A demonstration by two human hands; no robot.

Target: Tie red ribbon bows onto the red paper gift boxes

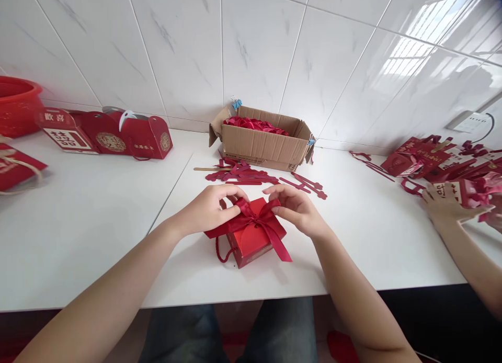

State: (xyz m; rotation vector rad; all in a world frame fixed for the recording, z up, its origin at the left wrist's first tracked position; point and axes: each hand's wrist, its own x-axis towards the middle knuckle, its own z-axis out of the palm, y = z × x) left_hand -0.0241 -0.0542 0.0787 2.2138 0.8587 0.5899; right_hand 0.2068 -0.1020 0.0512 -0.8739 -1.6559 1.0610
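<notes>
A small red gift box (pixel 251 238) lies on the white table in front of me, with a dark red cord handle at its left side. Across its top is a red ribbon (pixel 279 239) tied in a bow, one tail hanging over the right edge. My left hand (pixel 214 208) pinches the bow's left loop between thumb and fingers. On the other side, my right hand (pixel 296 208) has its thumb and fingers closed on the right loop. Parts of both loops are hidden by my fingers.
Behind the gift box, a cardboard carton (pixel 266 146) holds red ribbons, with loose dark red strips (pixel 241 173) before it. Red boxes (pixel 105 135) and a red tub (pixel 18 106) stand left. At right, a co-worker's hand (pixel 451 206) is near more red boxes (pixel 423 159).
</notes>
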